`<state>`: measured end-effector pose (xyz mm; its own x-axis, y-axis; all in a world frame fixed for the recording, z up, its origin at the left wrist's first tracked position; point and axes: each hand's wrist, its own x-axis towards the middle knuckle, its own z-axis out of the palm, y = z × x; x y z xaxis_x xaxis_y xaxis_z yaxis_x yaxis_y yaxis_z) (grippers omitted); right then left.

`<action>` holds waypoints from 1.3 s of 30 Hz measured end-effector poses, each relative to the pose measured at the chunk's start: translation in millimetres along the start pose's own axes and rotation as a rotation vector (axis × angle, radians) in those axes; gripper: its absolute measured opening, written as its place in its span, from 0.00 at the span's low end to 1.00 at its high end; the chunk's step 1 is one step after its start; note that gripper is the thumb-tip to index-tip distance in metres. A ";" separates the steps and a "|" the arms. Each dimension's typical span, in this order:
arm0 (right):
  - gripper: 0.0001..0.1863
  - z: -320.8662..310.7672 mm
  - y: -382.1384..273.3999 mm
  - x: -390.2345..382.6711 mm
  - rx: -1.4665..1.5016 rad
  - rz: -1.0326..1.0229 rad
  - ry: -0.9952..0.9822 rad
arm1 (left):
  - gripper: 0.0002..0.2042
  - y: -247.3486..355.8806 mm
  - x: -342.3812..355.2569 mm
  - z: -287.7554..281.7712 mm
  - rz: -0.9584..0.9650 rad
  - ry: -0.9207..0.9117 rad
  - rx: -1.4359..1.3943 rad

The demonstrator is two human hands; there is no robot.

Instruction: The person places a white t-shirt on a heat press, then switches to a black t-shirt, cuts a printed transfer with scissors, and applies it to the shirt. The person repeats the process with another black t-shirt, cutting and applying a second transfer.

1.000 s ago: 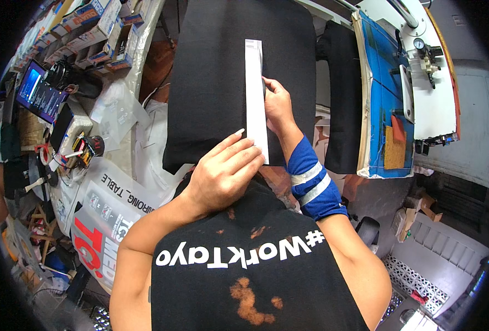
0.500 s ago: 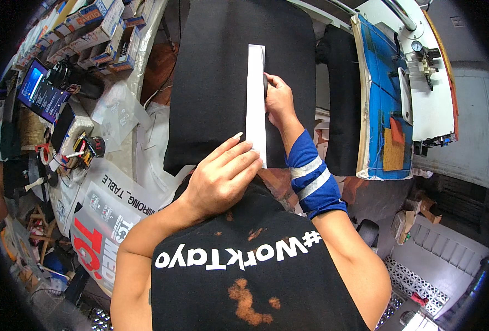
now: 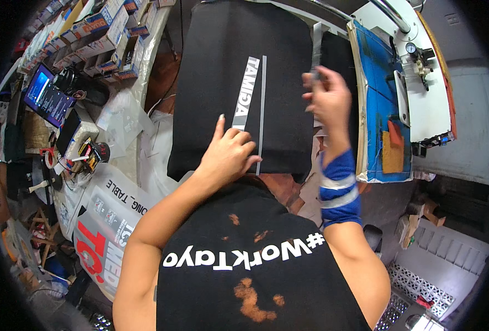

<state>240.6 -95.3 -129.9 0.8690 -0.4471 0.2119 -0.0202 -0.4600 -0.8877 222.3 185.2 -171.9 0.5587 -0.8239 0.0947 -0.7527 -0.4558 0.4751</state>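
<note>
A long strip with white block letters on grey (image 3: 242, 99) lies slanted on a black padded board (image 3: 211, 71). My left hand (image 3: 225, 157) rests over its lower end, fingers apart, with one finger raised. Beside it, a thin plain grey strip (image 3: 263, 105) lies nearly straight on the black cloth. My right hand (image 3: 332, 102), blurred by motion, is off the board's right edge with its fingers closed. From those fingers rises a narrow grey strip (image 3: 316, 47). Something small and dark also shows at the fingertips, too blurred to name.
Right of the black board stands a blue-covered pad (image 3: 374, 99) beside a white machine with a pressure gauge (image 3: 410, 48). At left are stacked cardboard boxes (image 3: 98, 41), a lit screen (image 3: 48, 94), tools and tape, plus a printed plastic sheet (image 3: 106, 212).
My right hand has moved right, away from the board's middle, with a narrow strip. The strip under my left hand now lies slanted and shows lettering; a thin strip lies apart from it.
</note>
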 end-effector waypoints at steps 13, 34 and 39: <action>0.20 -534.3 -47.4 179.4 -1.560 0.516 0.164 | 0.07 -77.2 -61.2 8.1 -0.434 0.850 -0.093; 0.38 78.4 8.1 -91.6 -0.751 -0.628 -0.706 | 0.19 -44.8 -79.3 9.8 -0.110 0.463 -0.034; 0.35 90.9 16.4 -103.9 -0.739 -0.564 -0.644 | 0.31 -30.8 -35.0 25.8 -0.142 0.289 0.232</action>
<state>194.9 13.4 -203.6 0.9351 0.3481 0.0661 0.3538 -0.9073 -0.2271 216.9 219.4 -212.4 0.7129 -0.6335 0.3008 -0.7012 -0.6494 0.2943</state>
